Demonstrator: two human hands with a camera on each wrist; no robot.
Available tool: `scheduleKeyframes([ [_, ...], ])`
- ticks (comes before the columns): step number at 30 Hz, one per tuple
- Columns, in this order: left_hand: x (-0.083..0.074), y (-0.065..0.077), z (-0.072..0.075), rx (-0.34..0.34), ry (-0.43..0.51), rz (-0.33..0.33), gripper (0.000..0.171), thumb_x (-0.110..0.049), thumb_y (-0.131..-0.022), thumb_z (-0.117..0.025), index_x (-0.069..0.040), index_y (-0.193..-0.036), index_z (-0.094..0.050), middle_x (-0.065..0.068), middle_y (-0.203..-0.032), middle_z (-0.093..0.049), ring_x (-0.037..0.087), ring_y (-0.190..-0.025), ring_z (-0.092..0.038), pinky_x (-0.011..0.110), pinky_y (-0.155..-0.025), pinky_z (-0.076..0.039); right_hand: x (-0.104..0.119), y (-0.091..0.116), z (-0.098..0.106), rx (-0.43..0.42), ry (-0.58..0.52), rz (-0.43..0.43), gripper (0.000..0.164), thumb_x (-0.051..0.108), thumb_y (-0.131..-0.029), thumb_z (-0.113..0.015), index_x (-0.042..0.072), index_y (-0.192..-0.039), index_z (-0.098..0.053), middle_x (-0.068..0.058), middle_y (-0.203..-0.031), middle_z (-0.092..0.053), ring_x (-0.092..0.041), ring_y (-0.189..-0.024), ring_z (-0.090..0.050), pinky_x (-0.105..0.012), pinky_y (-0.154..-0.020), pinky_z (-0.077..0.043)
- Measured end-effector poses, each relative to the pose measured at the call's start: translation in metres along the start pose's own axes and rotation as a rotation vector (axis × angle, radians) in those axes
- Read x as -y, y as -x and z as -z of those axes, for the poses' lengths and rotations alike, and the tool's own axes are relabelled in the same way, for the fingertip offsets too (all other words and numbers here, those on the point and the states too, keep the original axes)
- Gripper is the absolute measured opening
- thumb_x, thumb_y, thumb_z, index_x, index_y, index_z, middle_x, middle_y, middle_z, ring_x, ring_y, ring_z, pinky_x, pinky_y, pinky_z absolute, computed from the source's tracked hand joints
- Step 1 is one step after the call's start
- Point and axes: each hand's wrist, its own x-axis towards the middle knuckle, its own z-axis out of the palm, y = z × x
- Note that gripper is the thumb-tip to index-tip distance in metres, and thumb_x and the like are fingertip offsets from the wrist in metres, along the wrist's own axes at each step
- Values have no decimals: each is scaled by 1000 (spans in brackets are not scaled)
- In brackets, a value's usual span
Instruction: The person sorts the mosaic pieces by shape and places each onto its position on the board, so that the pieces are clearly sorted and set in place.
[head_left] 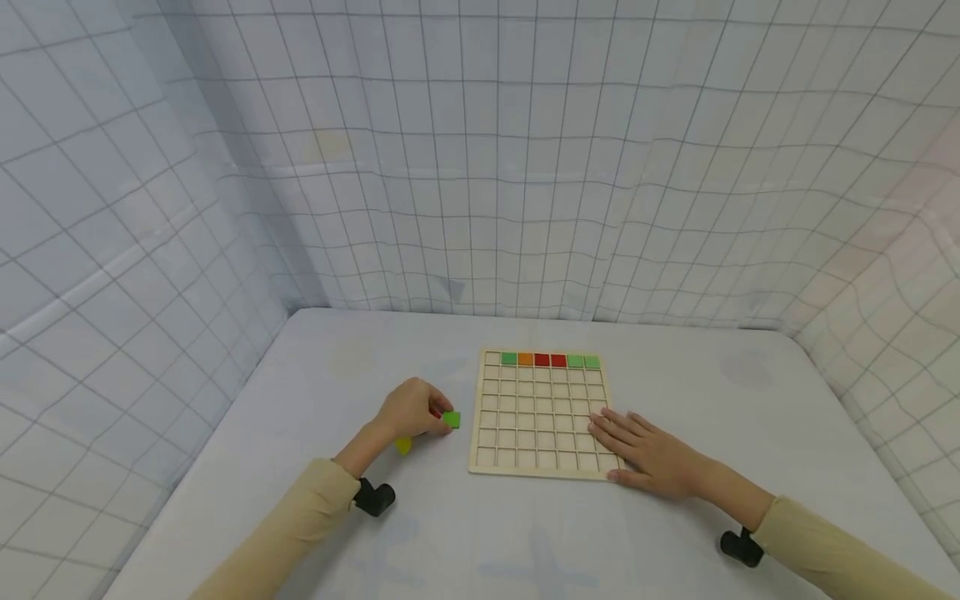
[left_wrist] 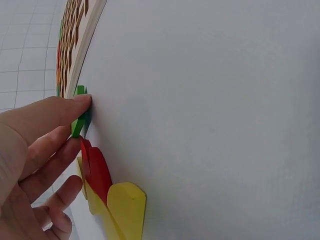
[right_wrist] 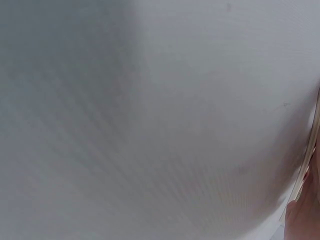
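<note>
Between thumb and fingers, my left hand (head_left: 411,407) pinches a green square tile (head_left: 452,420), just left of the wooden grid board (head_left: 527,422). Red pieces (left_wrist: 100,172) and yellow pieces with rounded ends (left_wrist: 127,207) lie under and beside that hand in the left wrist view. Along the board's far row sit a green tile (head_left: 509,359), an orange tile (head_left: 525,359), red tiles (head_left: 542,360) and light green tiles (head_left: 583,362). The far-left cell shows bare wood. My right hand (head_left: 652,457) rests with outstretched fingers on the board's near right edge.
A white cloth (head_left: 525,542) covers the table. White grid-patterned sheets (head_left: 510,167) enclose it at the back and both sides. Black wrist mounts (head_left: 375,497) hang below each forearm. Mostly tabletop fills the right wrist view.
</note>
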Motion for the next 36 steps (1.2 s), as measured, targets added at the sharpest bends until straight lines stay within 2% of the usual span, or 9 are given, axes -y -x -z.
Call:
scheduleKeyframes([
  [5, -3, -4, 4, -20, -48, 14, 24, -24, -69, -86, -14, -90, -78, -4, -81, -73, 7, -69, -59, 24, -63, -48, -1, -2, 0, -17, -2, 8, 69, 48, -98, -47, 8, -151, -30, -11, -157, -31, -32, -143, -30, -22, -117, 15],
  [12, -9, -12, 6, -42, -72, 53, 24, -27, -71, -84, -18, -93, -79, -3, -95, -74, 13, -86, -61, 30, -73, -50, -2, -2, -1, -25, 12, 21, 69, 47, -97, -48, 7, -151, -31, -12, -156, -31, -31, -143, -30, -22, -117, 14],
  [22, -9, -19, 3, -97, -32, 9, 26, -30, -71, -84, -16, -92, -79, -3, -89, -75, 7, -66, -56, 22, -58, -45, -1, 0, -1, 13, -28, 7, 69, 47, -98, -46, 7, -152, -28, -12, -157, -29, -31, -144, -26, -21, -116, 15],
  [27, -7, -26, 4, -129, -22, 1, 27, -33, -71, -84, -16, -92, -79, -2, -88, -75, 8, -67, -55, 22, -57, -44, -1, 0, 0, 26, -21, 3, 68, 47, -99, -44, 7, -152, -27, -13, -157, -29, -31, -145, -26, -21, -115, 16],
  [36, -7, -35, 7, -117, 5, -13, 28, -35, -71, -84, -15, -92, -79, -1, -88, -75, 10, -69, -56, 23, -56, -44, -1, -1, -1, 32, -28, -6, 68, 47, -99, -43, 8, -152, -26, -12, -158, -28, -33, -144, -26, -20, -115, 17],
])
